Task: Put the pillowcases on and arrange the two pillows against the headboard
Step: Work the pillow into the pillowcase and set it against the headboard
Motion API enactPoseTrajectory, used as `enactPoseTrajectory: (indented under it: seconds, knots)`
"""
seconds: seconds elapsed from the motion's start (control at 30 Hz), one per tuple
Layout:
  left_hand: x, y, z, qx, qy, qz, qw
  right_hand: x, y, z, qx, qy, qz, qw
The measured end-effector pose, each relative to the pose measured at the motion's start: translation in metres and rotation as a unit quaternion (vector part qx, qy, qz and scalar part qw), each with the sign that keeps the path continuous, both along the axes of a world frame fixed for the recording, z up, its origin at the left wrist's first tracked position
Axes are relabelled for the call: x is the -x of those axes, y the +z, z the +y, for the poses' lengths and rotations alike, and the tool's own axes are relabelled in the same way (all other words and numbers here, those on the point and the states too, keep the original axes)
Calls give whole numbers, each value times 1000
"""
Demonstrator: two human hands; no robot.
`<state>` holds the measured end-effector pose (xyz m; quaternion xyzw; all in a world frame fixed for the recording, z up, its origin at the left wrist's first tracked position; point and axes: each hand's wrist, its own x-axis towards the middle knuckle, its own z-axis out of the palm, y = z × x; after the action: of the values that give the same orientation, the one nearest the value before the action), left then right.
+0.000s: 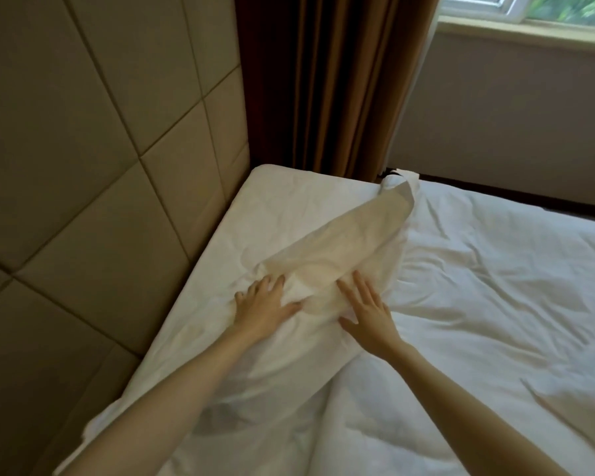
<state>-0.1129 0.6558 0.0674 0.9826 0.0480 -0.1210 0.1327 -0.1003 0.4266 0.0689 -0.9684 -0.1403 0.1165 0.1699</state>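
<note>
A white pillow in its pillowcase (340, 242) lies on the bed, running from near my hands up to the bed's far edge by the curtain, its upper side in shadow. My left hand (267, 304) rests flat on the pillow's near end, fingers spread, holding nothing. My right hand (366, 312) lies flat on the same end, just to the right, fingers apart. A second white pillow or bundle of cloth (241, 400) sits under my forearms, close to the headboard (93, 187). The padded beige headboard stands to the left.
The white sheet (488, 297) covers the bed to the right, rumpled. A brown curtain (327, 84) hangs behind the bed's far corner. A window (536, 8) and a pale wall are at the upper right.
</note>
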Motion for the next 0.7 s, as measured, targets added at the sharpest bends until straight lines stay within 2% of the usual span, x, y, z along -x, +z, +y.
enactPoseTrajectory:
  seconds: [0.1, 0.33, 0.47, 0.6, 0.7]
  knots:
    - [-4, -4, -7, -16, -3, -80, 997, -5, -6, -9, -7, -18, -3, 1000]
    - [-23, 32, -12, 107, 64, -248, 961, -25, -19, -29, -147, -167, 24, 975]
    - [-25, 60, -27, 173, 81, -291, 937, -27, -23, -39, -185, -161, 36, 969]
    - [-34, 98, -44, 199, 97, -328, 918, -30, -16, -50, -269, -200, 87, 938]
    - [-41, 136, -57, 219, 101, -357, 903, -24, -13, -58, -368, -244, 136, 887]
